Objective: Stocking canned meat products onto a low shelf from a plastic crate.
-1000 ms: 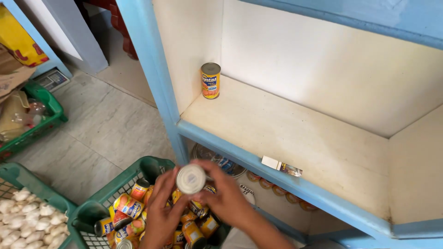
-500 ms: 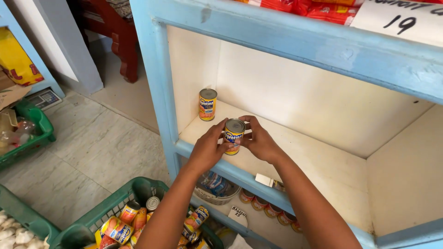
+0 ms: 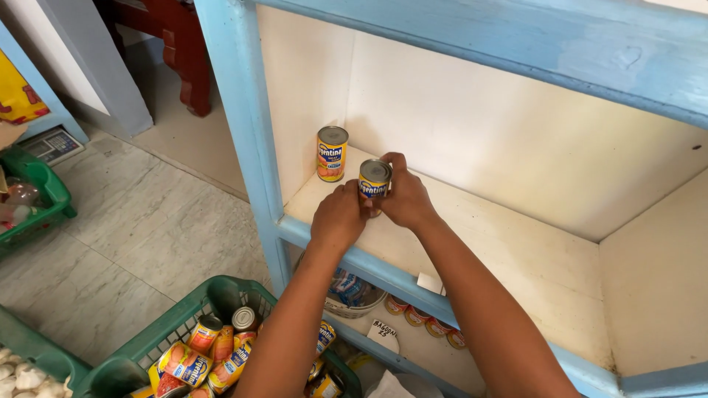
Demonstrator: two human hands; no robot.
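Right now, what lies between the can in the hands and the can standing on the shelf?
Only bare shelf shows between the held can and the standing can, in the head view.

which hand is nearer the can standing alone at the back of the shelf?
Left. The left hand sits just in front of the standing can; the right hand is farther right, both gripping the second can.

A: What blocks your way on the cream-painted wooden shelf (image 3: 516, 258)?

B: One yellow-labelled tin can (image 3: 332, 153) stands in the back left corner. Rightward, the board lies open to you.
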